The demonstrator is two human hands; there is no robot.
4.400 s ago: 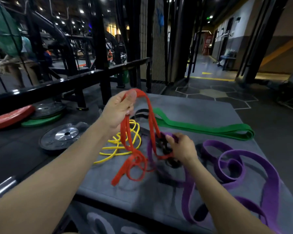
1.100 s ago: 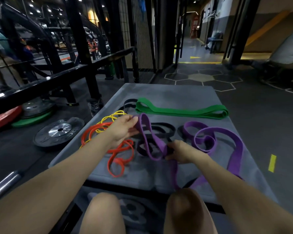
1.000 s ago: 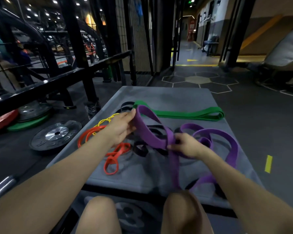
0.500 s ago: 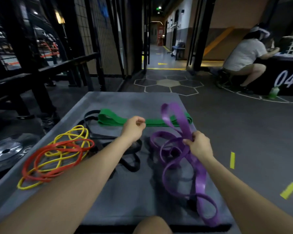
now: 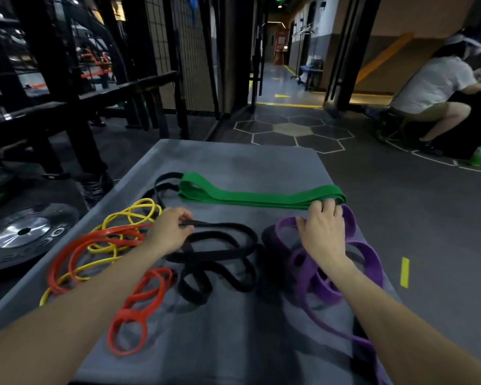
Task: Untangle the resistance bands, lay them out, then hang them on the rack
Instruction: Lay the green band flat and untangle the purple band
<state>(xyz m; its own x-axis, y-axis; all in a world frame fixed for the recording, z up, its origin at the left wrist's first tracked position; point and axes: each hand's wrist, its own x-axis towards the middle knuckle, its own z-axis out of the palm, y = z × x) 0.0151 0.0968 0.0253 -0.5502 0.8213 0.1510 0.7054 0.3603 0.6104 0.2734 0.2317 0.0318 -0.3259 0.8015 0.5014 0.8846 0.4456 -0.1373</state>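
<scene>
L hand (image 5: 168, 232) fingers pinch flat black rubber band (image 5: 220, 255), looped w/ curls. R hand (image 5: 321, 232) fingers spread, resting on wide purple rubber band (image 5: 370, 259) on grey mat (image 5: 233, 162).

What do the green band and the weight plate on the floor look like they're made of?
Green band: probably matte rubber or latex; flat, folded limply, no shine. Weight plate: likely dark rubber-coated rim with a bright metal hub that reflects light.

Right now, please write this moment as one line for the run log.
stage: untangling | left hand: pinches black band | right hand: on purple band | green band: laid flat | hung: none visible
</scene>
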